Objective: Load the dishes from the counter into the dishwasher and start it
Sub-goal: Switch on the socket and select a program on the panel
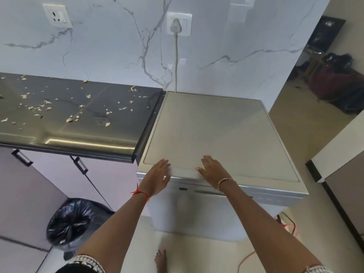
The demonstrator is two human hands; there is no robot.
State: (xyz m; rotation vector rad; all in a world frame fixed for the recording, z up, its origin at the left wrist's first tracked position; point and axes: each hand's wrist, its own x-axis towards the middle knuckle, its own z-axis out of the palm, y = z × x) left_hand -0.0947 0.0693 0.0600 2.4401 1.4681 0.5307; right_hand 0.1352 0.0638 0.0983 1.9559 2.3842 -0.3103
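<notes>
A silver freestanding dishwasher (212, 133) stands against the marble wall with its door shut. My left hand (157, 176) lies flat with fingers spread on the front left edge of its top. My right hand (211, 168) rests palm down on the front edge a little to the right, holding nothing. The dark counter (78, 113) to the left carries only scattered food scraps; no dishes are in view.
A black bin bag (72, 221) sits on the floor below the counter, left of the dishwasher. The dishwasher's cord runs up to a wall socket (178, 24). Cabinet doors with dark handles (79, 164) hang under the counter. An orange cable (287, 227) lies on the floor at right.
</notes>
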